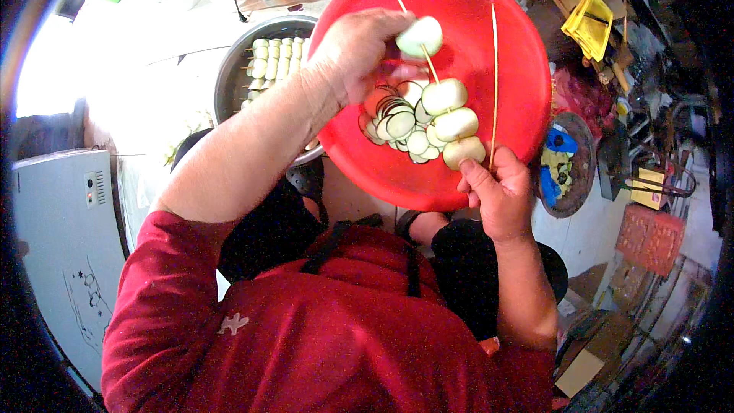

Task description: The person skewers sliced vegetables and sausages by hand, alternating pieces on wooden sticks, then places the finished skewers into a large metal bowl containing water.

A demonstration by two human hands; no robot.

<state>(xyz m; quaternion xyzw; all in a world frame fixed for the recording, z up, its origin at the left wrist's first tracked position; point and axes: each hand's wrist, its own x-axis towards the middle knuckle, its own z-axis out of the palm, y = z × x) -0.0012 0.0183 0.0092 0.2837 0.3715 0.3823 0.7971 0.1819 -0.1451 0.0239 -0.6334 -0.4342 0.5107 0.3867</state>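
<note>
My left hand point(364, 49), slightly blurred, grips a pale vegetable chunk point(421, 37) near the top of a wooden skewer point(431, 66), whose pointed tip sticks out beyond the chunk. Three more pale chunks point(456, 123) sit close together lower on this skewer. My right hand point(499, 195) pinches the lowest chunk at the skewer's lower end. Between its fingers also stands a second, bare skewer point(494, 80). Both hands are over a red plastic basin point(510, 69). Thin round slices with dark rims point(399, 125), probably eggplant, lie in the basin.
A metal bowl point(225, 77) of loaded skewers point(272, 60) stands left of the basin, partly behind my forearm. To the right are a dark round tray point(582, 183) with scraps and blue pieces, and yellow plastic baskets point(590, 26). A white appliance point(63, 241) stands at far left.
</note>
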